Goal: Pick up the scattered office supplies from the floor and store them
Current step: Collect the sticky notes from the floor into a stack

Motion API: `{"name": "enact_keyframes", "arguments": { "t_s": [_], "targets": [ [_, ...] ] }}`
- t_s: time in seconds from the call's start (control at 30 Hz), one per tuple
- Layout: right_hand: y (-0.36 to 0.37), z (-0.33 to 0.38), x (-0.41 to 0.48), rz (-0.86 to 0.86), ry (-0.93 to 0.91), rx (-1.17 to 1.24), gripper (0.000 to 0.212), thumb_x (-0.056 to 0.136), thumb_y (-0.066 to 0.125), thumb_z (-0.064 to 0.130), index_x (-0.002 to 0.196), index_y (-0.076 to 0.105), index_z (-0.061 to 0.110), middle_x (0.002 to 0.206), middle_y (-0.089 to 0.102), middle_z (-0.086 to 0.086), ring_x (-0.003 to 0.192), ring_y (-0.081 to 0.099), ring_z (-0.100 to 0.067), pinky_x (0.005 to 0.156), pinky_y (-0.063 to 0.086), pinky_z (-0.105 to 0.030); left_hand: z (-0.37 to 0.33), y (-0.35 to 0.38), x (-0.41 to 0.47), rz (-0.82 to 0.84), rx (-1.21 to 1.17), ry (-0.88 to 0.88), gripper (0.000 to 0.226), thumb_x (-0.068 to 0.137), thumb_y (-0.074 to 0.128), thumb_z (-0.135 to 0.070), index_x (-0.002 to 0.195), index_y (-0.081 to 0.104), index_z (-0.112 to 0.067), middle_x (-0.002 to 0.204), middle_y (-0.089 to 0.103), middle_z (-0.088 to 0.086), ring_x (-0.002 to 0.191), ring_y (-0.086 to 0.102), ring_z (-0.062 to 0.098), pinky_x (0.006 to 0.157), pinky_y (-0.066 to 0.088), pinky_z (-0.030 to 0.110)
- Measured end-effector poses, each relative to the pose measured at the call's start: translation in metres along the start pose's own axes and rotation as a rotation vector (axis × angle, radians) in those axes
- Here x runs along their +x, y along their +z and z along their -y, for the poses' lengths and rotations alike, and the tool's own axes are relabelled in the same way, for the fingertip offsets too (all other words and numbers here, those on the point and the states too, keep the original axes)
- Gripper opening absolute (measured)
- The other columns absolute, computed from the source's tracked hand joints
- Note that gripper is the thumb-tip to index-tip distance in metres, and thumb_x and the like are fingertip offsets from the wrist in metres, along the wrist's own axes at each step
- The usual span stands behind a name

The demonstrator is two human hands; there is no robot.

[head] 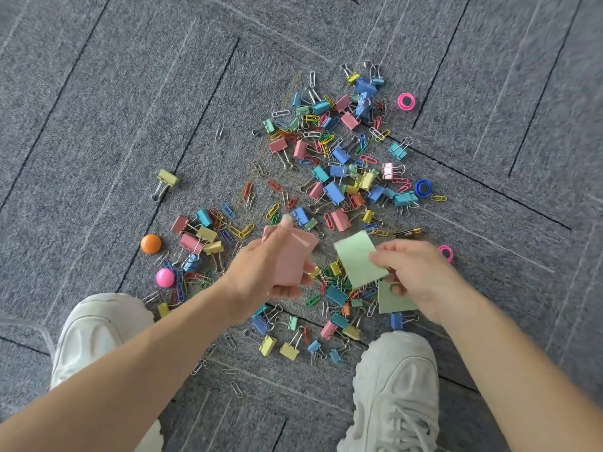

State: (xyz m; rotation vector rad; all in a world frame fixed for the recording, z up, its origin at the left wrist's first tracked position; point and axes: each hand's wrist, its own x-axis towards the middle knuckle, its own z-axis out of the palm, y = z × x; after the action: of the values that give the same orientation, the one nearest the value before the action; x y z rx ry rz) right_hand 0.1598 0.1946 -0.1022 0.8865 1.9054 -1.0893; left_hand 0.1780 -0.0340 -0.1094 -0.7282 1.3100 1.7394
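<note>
Left hand is gripping a pink sticky pad, thumb and fingers curling round its edges, and the right hand is pinching a green sticky pad by its near corner. A second green pad is sitting right under the right hand's lower fingers, and I can't tell if it's being held too or just lying on the carpet floor. What I'm worrying about: that corner pinch is looking thin, so the green pad could be slipping out or fanning open if the hand goes for the other pad at the same time. The pads are looking flat, square and pastel, with the pink one catching a bit of shine. Spreading out beyond and below both hands is the mess of binder clips and paper clips, with an orange magnet and a pink magnet off to the left of the left hand. No box is showing anywhere, so storing is looking a way off
</note>
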Motion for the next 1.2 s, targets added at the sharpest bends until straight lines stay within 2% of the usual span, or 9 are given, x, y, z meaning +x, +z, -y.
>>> {"name": "enact_keyframes", "arguments": {
  "t_s": [0.3, 0.37, 0.5, 0.63, 0.73, 0.83, 0.97, 1.1, 1.2],
  "targets": [
    [0.006, 0.003, -0.013, -0.26, -0.353, -0.512, 0.011, 0.085, 0.069, 0.029, 0.076, 0.063, 0.031, 0.101, 0.056, 0.007, 0.087, 0.057, -0.022, 0.074, 0.047, -0.032, 0.001, 0.005, -0.004, 0.136, -0.09, -0.064, 0.057, 0.076, 0.054, -0.067, 0.13, 0.048, -0.05, 0.109, 0.06, 0.016, 0.097, 0.069, 0.036, 0.076, 0.058, 0.051],
    [0.005, 0.01, -0.017, -0.179, -0.339, -0.254, 0.011, 0.087, 0.071, 0.024, 0.077, 0.065, 0.027, 0.085, 0.065, 0.008, 0.073, 0.06, -0.017, 0.062, 0.044, -0.029, 0.0, 0.005, -0.004, 0.137, -0.132, -0.076, 0.048, 0.078, 0.052, -0.072, 0.122, 0.055, -0.053, 0.11, 0.058, 0.017, 0.103, 0.068, 0.041, 0.077, 0.058, 0.054],
    [0.016, 0.021, -0.035, 0.351, -0.042, 0.489, 0.005, 0.085, 0.066, 0.007, 0.088, 0.063, 0.011, 0.076, 0.062, -0.005, 0.063, 0.052, -0.013, 0.05, 0.036, -0.023, -0.001, 0.006, -0.004, 0.124, -0.163, -0.095, 0.068, 0.082, 0.033, -0.079, 0.119, 0.06, -0.029, 0.102, 0.065, 0.014, 0.099, 0.068, 0.039, 0.084, 0.053, 0.059],
    [0.05, 0.013, -0.04, 0.357, -0.056, 0.225, 0.012, 0.088, 0.068, 0.005, 0.078, 0.065, 0.011, 0.074, 0.068, 0.011, 0.058, 0.055, -0.008, 0.049, 0.039, -0.018, -0.001, 0.007, -0.004, 0.126, -0.175, -0.046, 0.073, 0.078, 0.029, -0.084, 0.12, 0.061, -0.033, 0.12, 0.065, 0.021, 0.1, 0.065, 0.035, 0.094, 0.045, 0.064],
    [0.062, 0.012, -0.037, 0.249, -0.077, 0.213, 0.016, 0.088, 0.069, 0.006, 0.073, 0.064, 0.008, 0.099, 0.072, 0.015, 0.054, 0.056, 0.003, 0.052, 0.043, -0.016, -0.001, 0.004, -0.004, 0.172, -0.199, -0.033, 0.067, 0.082, 0.035, -0.08, 0.127, 0.057, -0.034, 0.121, 0.066, 0.02, 0.101, 0.068, 0.03, 0.088, 0.053, 0.054],
    [0.065, 0.006, -0.03, 0.175, -0.076, 0.201, 0.021, 0.089, 0.07, 0.012, 0.068, 0.063, 0.012, 0.094, 0.072, 0.017, 0.055, 0.053, -0.001, 0.058, 0.042, -0.023, -0.001, 0.001, -0.004, 0.19, -0.133, 0.003, 0.048, 0.084, 0.056, -0.052, 0.129, 0.056, -0.037, 0.117, 0.069, 0.014, 0.093, 0.067, 0.024, 0.078, 0.053, 0.042],
    [0.068, 0.005, -0.027, 0.198, 0.061, 0.381, 0.02, 0.09, 0.071, 0.012, 0.072, 0.063, 0.016, 0.088, 0.073, 0.004, 0.051, 0.047, -0.009, 0.05, 0.04, -0.025, 0.001, 0.001, -0.002, 0.155, -0.152, 0.026, 0.059, 0.076, 0.062, -0.01, 0.129, 0.058, -0.035, 0.119, 0.069, 0.014, 0.099, 0.068, 0.029, 0.084, 0.056, 0.051],
    [0.069, 0.007, -0.027, 0.235, 0.205, 0.626, 0.007, 0.09, 0.068, 0.007, 0.086, 0.063, 0.011, 0.065, 0.068, -0.004, 0.049, 0.049, -0.011, 0.044, 0.037, -0.022, 0.003, 0.002, -0.001, 0.125, -0.17, 0.007, 0.054, 0.09, 0.055, 0.007, 0.126, 0.061, -0.032, 0.122, 0.067, 0.013, 0.111, 0.064, 0.04, 0.088, 0.054, 0.058],
    [0.07, 0.005, -0.027, 0.217, 0.174, 0.56, 0.005, 0.09, 0.07, 0.012, 0.088, 0.065, 0.013, 0.063, 0.067, -0.001, 0.053, 0.049, -0.012, 0.045, 0.038, -0.022, 0.005, 0.004, -0.001, 0.121, -0.102, 0.016, 0.048, 0.093, 0.056, 0.004, 0.12, 0.064, -0.035, 0.124, 0.066, 0.011, 0.109, 0.065, 0.039, 0.083, 0.057, 0.053]
  ]
}}
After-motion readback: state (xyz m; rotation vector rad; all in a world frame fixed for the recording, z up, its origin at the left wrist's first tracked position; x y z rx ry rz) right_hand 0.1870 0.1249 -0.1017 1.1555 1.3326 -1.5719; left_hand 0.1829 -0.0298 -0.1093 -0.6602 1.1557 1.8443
